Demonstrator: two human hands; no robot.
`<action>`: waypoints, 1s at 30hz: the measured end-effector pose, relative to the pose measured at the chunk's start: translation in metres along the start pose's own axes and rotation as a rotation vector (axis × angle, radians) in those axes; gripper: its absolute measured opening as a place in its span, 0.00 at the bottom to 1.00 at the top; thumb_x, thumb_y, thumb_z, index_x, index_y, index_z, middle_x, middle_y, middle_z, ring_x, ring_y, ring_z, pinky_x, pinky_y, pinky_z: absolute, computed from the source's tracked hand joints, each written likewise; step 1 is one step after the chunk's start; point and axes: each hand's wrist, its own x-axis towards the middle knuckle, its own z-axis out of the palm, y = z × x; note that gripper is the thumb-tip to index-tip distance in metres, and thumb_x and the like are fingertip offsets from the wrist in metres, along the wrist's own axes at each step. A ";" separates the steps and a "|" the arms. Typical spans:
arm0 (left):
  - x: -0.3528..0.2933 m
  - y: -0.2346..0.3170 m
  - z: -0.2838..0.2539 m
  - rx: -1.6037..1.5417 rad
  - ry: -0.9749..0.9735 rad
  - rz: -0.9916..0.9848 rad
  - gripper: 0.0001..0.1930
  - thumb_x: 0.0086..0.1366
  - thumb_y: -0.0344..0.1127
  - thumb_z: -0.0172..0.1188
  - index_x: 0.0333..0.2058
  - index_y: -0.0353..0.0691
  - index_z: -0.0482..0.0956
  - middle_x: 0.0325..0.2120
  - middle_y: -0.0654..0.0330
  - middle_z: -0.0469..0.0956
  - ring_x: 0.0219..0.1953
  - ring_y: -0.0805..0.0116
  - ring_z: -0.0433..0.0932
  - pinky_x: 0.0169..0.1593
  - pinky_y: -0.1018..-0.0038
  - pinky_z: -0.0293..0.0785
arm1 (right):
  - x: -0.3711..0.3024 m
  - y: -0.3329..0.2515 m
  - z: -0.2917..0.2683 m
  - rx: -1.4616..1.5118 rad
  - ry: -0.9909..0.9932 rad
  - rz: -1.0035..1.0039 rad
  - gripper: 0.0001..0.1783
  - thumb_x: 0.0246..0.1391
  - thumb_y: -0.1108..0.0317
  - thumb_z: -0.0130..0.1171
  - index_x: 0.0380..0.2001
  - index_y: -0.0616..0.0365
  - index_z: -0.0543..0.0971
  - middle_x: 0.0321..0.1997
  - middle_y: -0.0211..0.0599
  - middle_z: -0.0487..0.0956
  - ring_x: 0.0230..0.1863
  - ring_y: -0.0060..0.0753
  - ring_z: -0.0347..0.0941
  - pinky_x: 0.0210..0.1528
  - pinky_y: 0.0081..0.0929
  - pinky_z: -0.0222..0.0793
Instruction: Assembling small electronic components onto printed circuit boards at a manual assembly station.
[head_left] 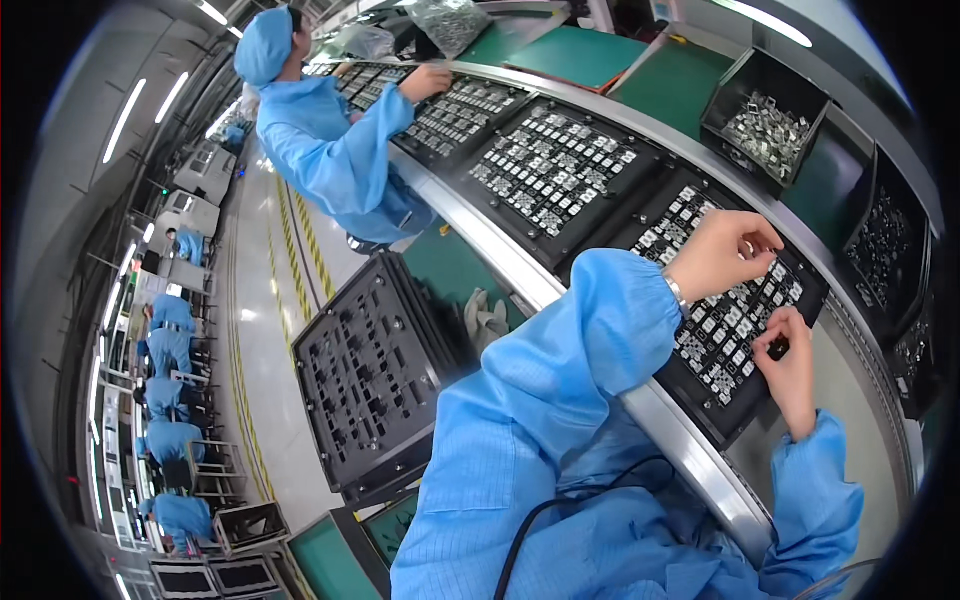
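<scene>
Under my hands lies a black tray (722, 425) set with rows of small silvery metal parts (722, 345). My left hand (722, 255) is over the tray's far side, its thumb and fingertips pinched together. Whatever it holds is too small to make out. Close to the tray's right edge, my right hand (790, 372) also has its fingers curled into a pinch. Something small and dark shows between those fingers, too small to name. Parts of the tray are hidden behind my left hand and sleeve.
More filled trays (550, 165) line the conveyor ahead, where a co-worker (325, 150) in blue reaches over one. A black bin of metal pieces (765, 120) and a bin of dark parts (885, 240) stand right. Stacked black trays (370, 375) and a glove (485, 320) are left.
</scene>
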 end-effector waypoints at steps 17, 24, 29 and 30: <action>0.004 -0.004 -0.014 -0.029 0.060 -0.051 0.08 0.56 0.29 0.59 0.35 0.37 0.81 0.28 0.61 0.80 0.29 0.78 0.76 0.32 0.81 0.72 | 0.005 -0.006 -0.001 0.152 -0.058 0.042 0.17 0.48 0.86 0.50 0.41 0.60 0.63 0.27 0.30 0.69 0.29 0.21 0.64 0.32 0.18 0.61; 0.003 0.024 -0.009 -0.123 0.017 -0.108 0.10 0.59 0.23 0.56 0.41 0.31 0.76 0.39 0.59 0.78 0.38 0.74 0.76 0.42 0.82 0.71 | 0.008 0.001 -0.009 0.174 -0.126 0.002 0.18 0.47 0.83 0.54 0.41 0.60 0.62 0.27 0.32 0.72 0.30 0.25 0.68 0.36 0.22 0.65; 0.008 0.035 -0.007 -0.084 -0.071 -0.055 0.10 0.59 0.22 0.55 0.40 0.31 0.77 0.37 0.58 0.78 0.39 0.73 0.77 0.43 0.81 0.71 | 0.001 -0.001 -0.023 0.171 -0.154 0.102 0.19 0.47 0.83 0.55 0.42 0.60 0.62 0.28 0.31 0.73 0.32 0.25 0.70 0.39 0.22 0.66; 0.009 0.034 -0.007 -0.060 -0.100 -0.054 0.09 0.59 0.22 0.55 0.40 0.32 0.77 0.37 0.58 0.79 0.39 0.74 0.77 0.43 0.80 0.71 | -0.002 0.001 -0.025 0.169 -0.152 0.110 0.19 0.47 0.83 0.55 0.42 0.60 0.62 0.28 0.31 0.73 0.32 0.25 0.70 0.39 0.22 0.66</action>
